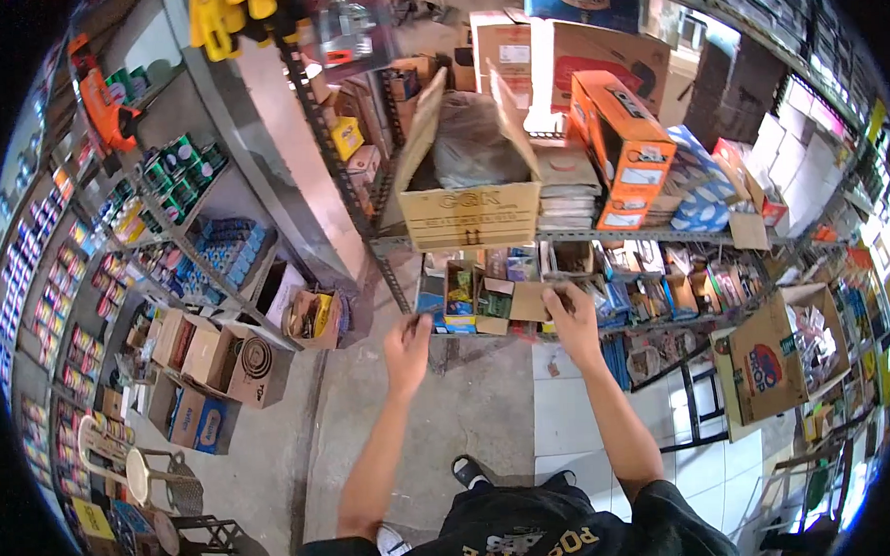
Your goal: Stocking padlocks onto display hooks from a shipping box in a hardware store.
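Both arms reach forward to a low shelf of small open cartons. My right hand [575, 321] has its thumb and fingers at the right edge of a brown cardboard flap [527, 301], which appears pinched there. Left of the flap is an open carton with dark green packets [494, 304]. My left hand [408, 351] is raised with curled fingers near a blue box [429, 297] at the shelf's left end; whether it grips anything is unclear. Between the hands, a narrow carton [460, 321] holds yellow and green packets.
Above, a shelf edge [488, 238] carries a large open carton [472, 214] with a plastic-wrapped bundle, and an orange box [621, 154]. A metal post [390, 276] stands left. At right are a tilted carton [764, 373] and a black metal frame [691, 409].
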A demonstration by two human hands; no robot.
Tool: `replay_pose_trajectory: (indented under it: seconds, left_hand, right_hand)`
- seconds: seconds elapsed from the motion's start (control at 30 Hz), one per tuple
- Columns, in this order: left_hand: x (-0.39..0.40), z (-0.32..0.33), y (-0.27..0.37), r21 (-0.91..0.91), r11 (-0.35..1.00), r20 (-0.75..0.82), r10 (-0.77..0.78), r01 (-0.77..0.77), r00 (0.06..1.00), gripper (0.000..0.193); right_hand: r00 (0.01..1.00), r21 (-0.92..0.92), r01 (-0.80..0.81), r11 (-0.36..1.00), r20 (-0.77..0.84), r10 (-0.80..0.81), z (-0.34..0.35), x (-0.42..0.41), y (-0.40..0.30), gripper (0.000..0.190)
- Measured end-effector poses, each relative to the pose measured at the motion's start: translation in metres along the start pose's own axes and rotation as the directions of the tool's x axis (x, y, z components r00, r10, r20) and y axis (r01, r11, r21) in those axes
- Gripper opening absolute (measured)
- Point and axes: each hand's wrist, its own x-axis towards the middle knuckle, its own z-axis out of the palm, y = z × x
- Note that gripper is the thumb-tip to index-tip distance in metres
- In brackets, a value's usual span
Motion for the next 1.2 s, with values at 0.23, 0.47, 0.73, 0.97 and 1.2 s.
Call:
replay_pose_trajectory:
  seconds: [0.23, 0.47, 0.73, 0.97, 1.2]
  left_hand:
    - [-0.131, 0.11, -0.038, -0.327, 0.866, 0.019, -0.394, 0.378, 0.919, 0.022]
    - [-0.191, 0.236, 0.007, -0.339, 0.791, 0.372, -0.385, 0.51, 0.845, 0.025]
    - [-0.227, 0.367, 0.043, -0.277, 0.785, 0.624, -0.291, 0.553, 0.725, 0.02]
    - [-0.242, 0.458, 0.064, -0.144, 0.806, 0.793, -0.253, 0.574, 0.554, 0.018]
    - [-0.224, 0.557, 0.08, -0.115, 0.848, 0.883, -0.152, 0.518, 0.445, 0.017]
  right_hand:
    - [0.974, 0.017, -0.222, 0.975, -0.041, 0.223, -0.132, -0.093, 0.057, 0.018]
    - [0.904, 0.162, -0.393, 0.905, -0.113, 0.413, -0.235, -0.171, 0.077, 0.018]
    - [0.878, 0.235, -0.299, 0.925, -0.311, 0.363, -0.319, -0.225, 0.073, 0.016]
    - [0.697, 0.354, -0.345, 0.869, -0.523, 0.49, -0.389, -0.253, 0.071, 0.014]
    - [0.585, 0.309, -0.296, 0.904, -0.69, 0.427, -0.46, -0.242, 0.072, 0.02]
